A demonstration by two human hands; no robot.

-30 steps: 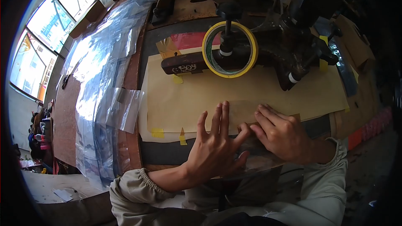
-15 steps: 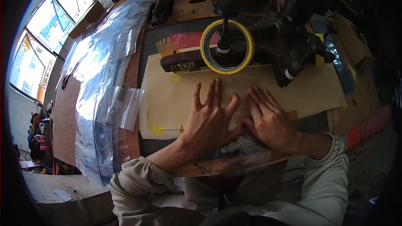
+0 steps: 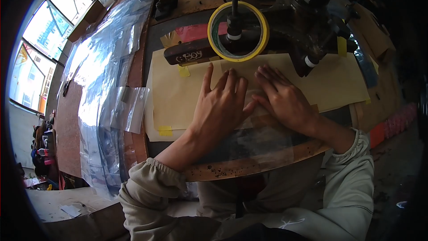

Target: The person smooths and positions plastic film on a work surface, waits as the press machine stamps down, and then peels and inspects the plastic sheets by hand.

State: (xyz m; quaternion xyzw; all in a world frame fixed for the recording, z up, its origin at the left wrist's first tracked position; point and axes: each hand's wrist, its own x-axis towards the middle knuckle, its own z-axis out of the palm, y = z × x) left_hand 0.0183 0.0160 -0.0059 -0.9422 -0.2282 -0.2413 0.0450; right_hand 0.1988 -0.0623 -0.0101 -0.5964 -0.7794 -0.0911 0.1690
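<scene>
The left hand [image 3: 221, 105] lies with fingers spread, the right hand [image 3: 292, 105] with fingers together, on the paper [image 3: 176, 96]; the plastic film [image 3: 263, 145] seems laid out, smoothing apparently unfinished.

Both palms were out of sight, pressed downward, and the left hand [image 3: 223, 102] and right hand [image 3: 287, 102] covered part of the tan sheet [image 3: 174, 100]. How far the clear film [image 3: 263, 149] ran under them could not be told. Ahead of the left hand, the dark arm [image 3: 194, 47] hid part of the sheet's far edge; its white lettering [image 3: 189, 56], perhaps "BOY", was too small to read surely. Beyond the right hand, the dark machine [image 3: 307, 29] ran off the top edge. Far left of the left hand, clutter [image 3: 42, 151] blurred together.
</scene>
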